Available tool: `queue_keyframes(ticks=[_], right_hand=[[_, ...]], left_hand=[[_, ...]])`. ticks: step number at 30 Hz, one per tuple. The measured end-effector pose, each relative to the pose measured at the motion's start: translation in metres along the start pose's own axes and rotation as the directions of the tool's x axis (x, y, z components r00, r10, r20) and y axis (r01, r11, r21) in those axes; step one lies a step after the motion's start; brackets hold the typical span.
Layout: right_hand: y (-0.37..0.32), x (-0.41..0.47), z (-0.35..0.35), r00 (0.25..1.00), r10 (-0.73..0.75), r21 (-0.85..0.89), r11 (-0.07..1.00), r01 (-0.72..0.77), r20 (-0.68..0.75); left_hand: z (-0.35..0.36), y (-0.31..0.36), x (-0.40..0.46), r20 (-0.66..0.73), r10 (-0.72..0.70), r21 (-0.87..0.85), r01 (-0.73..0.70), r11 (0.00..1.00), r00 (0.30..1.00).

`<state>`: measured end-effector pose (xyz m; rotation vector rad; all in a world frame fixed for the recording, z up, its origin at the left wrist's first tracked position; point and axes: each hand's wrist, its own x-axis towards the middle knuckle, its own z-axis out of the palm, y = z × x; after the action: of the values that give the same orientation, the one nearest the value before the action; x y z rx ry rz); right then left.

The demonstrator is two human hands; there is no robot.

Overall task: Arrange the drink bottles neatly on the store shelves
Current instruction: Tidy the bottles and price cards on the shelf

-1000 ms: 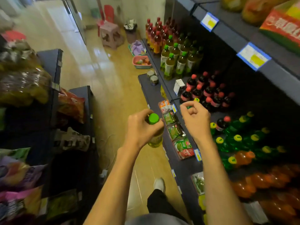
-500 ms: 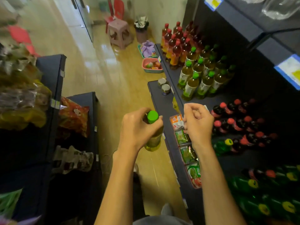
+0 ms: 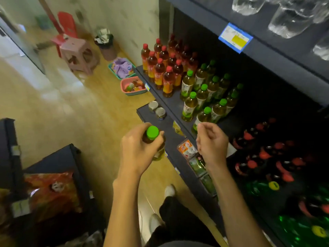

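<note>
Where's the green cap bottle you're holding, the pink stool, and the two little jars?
Held bottle (image 3: pixel 152 132), head view, on its green cap.
Pink stool (image 3: pixel 75 46), head view, on its seat.
Two jars (image 3: pixel 160 111), head view, on the nearer jar's lid.

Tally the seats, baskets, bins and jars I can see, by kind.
Stool: 1
Chair: 1
Baskets: 2, green basket and pink basket
Bin: 1
Jars: 2
Total: 7

a pink stool (image 3: pixel 79 54), a red chair (image 3: pixel 65 26) and two baskets (image 3: pixel 132 86) stand on the floor.
</note>
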<state>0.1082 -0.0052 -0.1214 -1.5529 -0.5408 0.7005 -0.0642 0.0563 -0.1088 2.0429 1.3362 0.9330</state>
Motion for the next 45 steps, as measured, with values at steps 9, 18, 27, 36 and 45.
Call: queue_keyframes(ticks=[9,18,27,36,45], right_hand=[[-0.008,0.126,0.07,0.997,0.04,0.118,0.992,-0.032,-0.064],[-0.001,0.195,0.084,0.958,0.159,0.171,0.978,-0.119,-0.239],[-0.015,0.223,0.087,0.843,0.117,0.112,0.991,-0.067,-0.525],[-0.023,0.219,0.116,0.688,0.1,0.087,0.995,-0.053,-0.719],[-0.023,0.217,0.134,0.638,0.083,0.079,0.996,-0.035,-0.765]], left_hand=[[0.033,-0.043,0.138,0.084,0.065,0.026,-0.068,0.997,0.994],[0.059,-0.065,0.238,0.294,0.178,0.011,-0.19,0.982,0.939],[0.143,-0.103,0.319,0.675,0.28,-0.058,-0.329,0.942,0.682],[0.209,-0.12,0.359,0.818,0.295,-0.086,-0.402,0.912,0.493],[0.235,-0.119,0.376,0.893,0.242,-0.078,-0.399,0.914,0.38]])
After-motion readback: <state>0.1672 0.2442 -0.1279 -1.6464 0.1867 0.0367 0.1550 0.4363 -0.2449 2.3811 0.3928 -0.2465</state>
